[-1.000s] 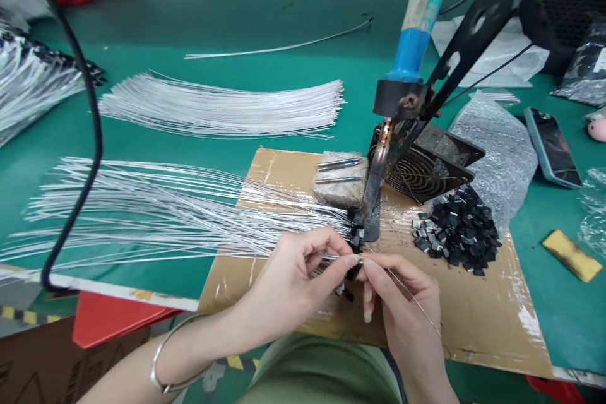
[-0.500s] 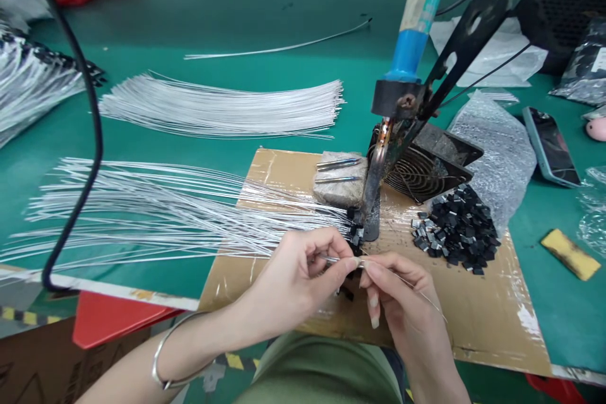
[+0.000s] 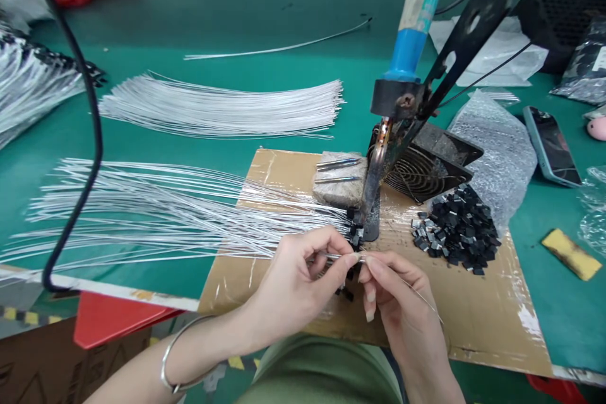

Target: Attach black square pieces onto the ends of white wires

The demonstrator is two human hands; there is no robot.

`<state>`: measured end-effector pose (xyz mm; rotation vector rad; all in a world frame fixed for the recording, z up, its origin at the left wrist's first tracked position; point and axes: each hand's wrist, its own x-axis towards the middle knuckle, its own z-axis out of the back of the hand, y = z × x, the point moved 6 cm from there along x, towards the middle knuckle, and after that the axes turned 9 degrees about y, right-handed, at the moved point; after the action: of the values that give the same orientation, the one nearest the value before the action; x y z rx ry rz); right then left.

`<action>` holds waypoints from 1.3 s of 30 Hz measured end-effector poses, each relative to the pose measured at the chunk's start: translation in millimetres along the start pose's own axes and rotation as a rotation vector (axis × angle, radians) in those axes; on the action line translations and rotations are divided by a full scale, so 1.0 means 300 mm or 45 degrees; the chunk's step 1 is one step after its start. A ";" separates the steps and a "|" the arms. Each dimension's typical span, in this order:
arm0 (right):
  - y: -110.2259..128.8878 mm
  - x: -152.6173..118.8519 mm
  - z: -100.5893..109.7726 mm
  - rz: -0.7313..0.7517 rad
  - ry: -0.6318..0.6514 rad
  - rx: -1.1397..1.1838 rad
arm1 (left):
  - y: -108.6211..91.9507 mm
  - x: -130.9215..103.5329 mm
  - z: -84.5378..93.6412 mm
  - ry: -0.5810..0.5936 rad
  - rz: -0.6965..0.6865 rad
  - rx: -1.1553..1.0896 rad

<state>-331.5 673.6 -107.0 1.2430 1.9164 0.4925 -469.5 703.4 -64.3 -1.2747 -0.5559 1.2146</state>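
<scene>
My left hand (image 3: 303,278) is closed, thumb and forefinger pinching a thin grey-white wire (image 3: 331,257). My right hand (image 3: 402,303) pinches at the same spot, the fingertips of both hands almost touching. A thin wire end (image 3: 426,302) trails from the right fingers down across that hand. Just beyond my fingers lies a bunch of white wires (image 3: 227,208) with black connectors (image 3: 354,227) at their right ends. A few black pieces (image 3: 346,292) lie partly hidden under my hands. The soldering iron (image 3: 379,158) with a blue handle stands tip-down behind the connectors.
Loose black connectors (image 3: 457,230) form a pile on the cardboard (image 3: 492,315), beside a small fan (image 3: 416,170). Metal tips rest on a block (image 3: 339,186). A second wire bundle (image 3: 227,104) lies behind. At right are a phone (image 3: 552,145) and sponge (image 3: 570,254). A black cable (image 3: 97,139) hangs at left.
My right hand has shifted slightly left and its lower fingers have curled a little. The left forearm with its bracelet has moved slightly right. Both hands keep their pinch.
</scene>
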 end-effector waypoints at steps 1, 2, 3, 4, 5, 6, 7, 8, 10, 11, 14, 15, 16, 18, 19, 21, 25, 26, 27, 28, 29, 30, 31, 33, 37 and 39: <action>0.000 0.000 0.000 0.000 -0.007 0.004 | 0.000 -0.001 0.000 -0.010 -0.004 0.019; 0.001 0.000 0.001 -0.002 -0.012 0.006 | 0.000 -0.001 0.000 -0.021 -0.010 0.036; 0.001 0.000 0.001 -0.005 -0.014 0.006 | -0.001 -0.001 0.000 -0.030 -0.017 0.048; 0.002 0.001 0.001 -0.009 -0.012 0.005 | -0.002 0.000 0.000 -0.036 -0.025 0.058; 0.002 0.001 0.001 -0.012 -0.010 0.004 | -0.004 0.000 0.001 -0.041 -0.035 0.066; 0.003 0.001 0.001 -0.016 -0.006 0.001 | -0.005 0.001 0.001 -0.044 -0.046 0.074; 0.003 0.001 0.001 -0.015 -0.005 0.000 | -0.006 0.001 0.000 -0.043 -0.058 0.081; 0.003 0.001 0.000 -0.014 -0.002 0.000 | -0.008 0.000 -0.001 -0.045 -0.071 0.087; 0.001 0.000 0.001 -0.003 -0.008 0.011 | -0.011 -0.003 -0.001 -0.065 -0.099 0.099; -0.002 -0.001 0.002 0.004 -0.014 0.019 | -0.012 -0.006 -0.001 -0.084 -0.110 0.102; -0.015 -0.007 0.003 0.010 -0.013 0.047 | -0.016 -0.013 0.000 -0.144 -0.139 0.099; -0.020 -0.010 0.003 0.008 -0.006 0.052 | -0.017 -0.014 -0.001 -0.156 -0.147 0.094; -0.025 -0.012 0.002 0.009 0.006 0.056 | -0.017 -0.016 -0.003 -0.164 -0.154 0.086; -0.033 -0.016 0.001 0.020 0.016 0.069 | -0.011 -0.017 -0.007 -0.169 -0.152 0.062; -0.036 -0.018 0.001 0.029 0.015 0.077 | -0.006 -0.017 -0.010 -0.167 -0.142 0.045; -0.040 -0.021 0.000 0.037 0.008 0.090 | 0.009 -0.016 -0.015 -0.150 -0.099 0.003; -0.038 -0.020 -0.003 0.027 -0.003 0.090 | 0.032 -0.010 -0.022 -0.102 0.003 -0.133; -0.033 -0.019 -0.002 0.031 -0.013 0.087 | 0.033 -0.009 -0.021 -0.098 0.018 -0.168; -0.028 -0.018 0.000 0.041 -0.020 0.079 | 0.033 -0.007 -0.018 -0.101 0.027 -0.195; -0.023 -0.017 0.002 0.055 -0.022 0.064 | 0.032 -0.006 -0.015 -0.112 0.032 -0.210; -0.018 -0.017 0.005 0.074 -0.025 0.039 | 0.031 -0.005 -0.011 -0.127 0.035 -0.215; -0.014 -0.017 0.008 0.093 -0.026 0.005 | 0.030 -0.004 -0.006 -0.146 0.034 -0.213; -0.012 -0.017 0.011 0.110 -0.025 -0.038 | 0.029 -0.003 -0.003 -0.159 0.035 -0.208; -0.011 -0.020 0.019 0.140 -0.040 -0.137 | 0.029 -0.002 -0.001 -0.168 0.030 -0.199; -0.010 -0.025 0.028 0.208 -0.095 -0.282 | 0.024 -0.004 -0.001 -0.166 -0.002 -0.161; -0.008 -0.027 0.027 0.225 -0.102 -0.315 | 0.015 -0.006 0.000 -0.173 -0.027 -0.123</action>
<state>-324.9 664.7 -110.3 1.2530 1.6315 0.7372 -471.8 701.0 -68.0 -1.2699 -0.7324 1.2759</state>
